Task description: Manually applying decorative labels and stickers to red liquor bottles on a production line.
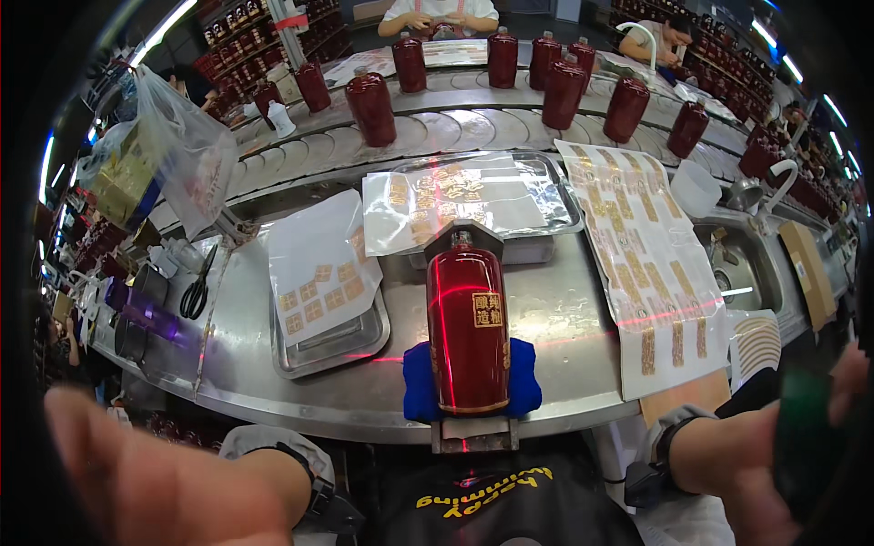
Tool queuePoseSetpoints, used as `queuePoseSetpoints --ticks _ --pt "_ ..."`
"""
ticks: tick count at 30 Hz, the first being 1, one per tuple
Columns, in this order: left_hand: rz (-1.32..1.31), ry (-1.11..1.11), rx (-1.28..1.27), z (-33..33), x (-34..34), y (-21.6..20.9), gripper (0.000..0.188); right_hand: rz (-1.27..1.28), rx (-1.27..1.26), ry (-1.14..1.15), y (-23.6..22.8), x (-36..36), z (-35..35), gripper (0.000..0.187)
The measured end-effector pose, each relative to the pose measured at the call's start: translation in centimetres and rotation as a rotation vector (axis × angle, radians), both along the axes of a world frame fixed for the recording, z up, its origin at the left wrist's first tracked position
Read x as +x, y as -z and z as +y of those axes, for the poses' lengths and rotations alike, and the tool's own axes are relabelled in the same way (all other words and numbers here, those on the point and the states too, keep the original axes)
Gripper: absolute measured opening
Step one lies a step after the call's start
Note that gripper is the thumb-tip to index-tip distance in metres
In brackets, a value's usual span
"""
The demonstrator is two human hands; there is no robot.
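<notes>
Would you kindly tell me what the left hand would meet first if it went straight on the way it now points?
The way looks free as far as the picture shows: the left hand seems to point out past the left rim, though blur and unclear depth leave doubt.

A steel counter (238,346) spans the room's near side, with a sink (763,273) and a pale tap (783,171) let into its right. Beyond it runs a conveyor (455,132) of overlapping plates, backed by a post (288,36) at left and filled shelves (228,38) on both sides. White tube lights (164,33) glare overhead against dim, dark surroundings.
</notes>
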State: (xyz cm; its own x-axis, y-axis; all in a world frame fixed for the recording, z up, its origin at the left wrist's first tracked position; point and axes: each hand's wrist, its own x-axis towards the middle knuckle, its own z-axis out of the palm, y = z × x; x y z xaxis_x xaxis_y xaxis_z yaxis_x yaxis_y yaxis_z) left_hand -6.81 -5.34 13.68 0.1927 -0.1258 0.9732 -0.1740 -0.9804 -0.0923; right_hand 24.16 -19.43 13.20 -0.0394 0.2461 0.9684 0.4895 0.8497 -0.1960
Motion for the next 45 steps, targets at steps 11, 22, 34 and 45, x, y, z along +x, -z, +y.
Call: queuePoseSetpoints --ticks 11,22,34,45 --pt "0.369 0.059 -1.285 2.7 8.8 17.1 0.068 0.190 -0.922 0.097 16.6 -2.9 9.9 0.046" --pt "0.344 -0.010 -1.312 4.4 9.9 17.4 0.082 -0.210 -0.685 0.251 15.5 -4.2 9.5 0.048" --pt "0.278 0.334 -1.616 5.5 9.1 17.5 0.077 -0.251 -0.744 0.234 15.2 -4.8 10.1 0.049" --pt "0.218 0.531 -1.594 5.1 8.9 17.8 0.074 -0.282 -0.739 0.224 15.1 -4.7 10.2 0.046"
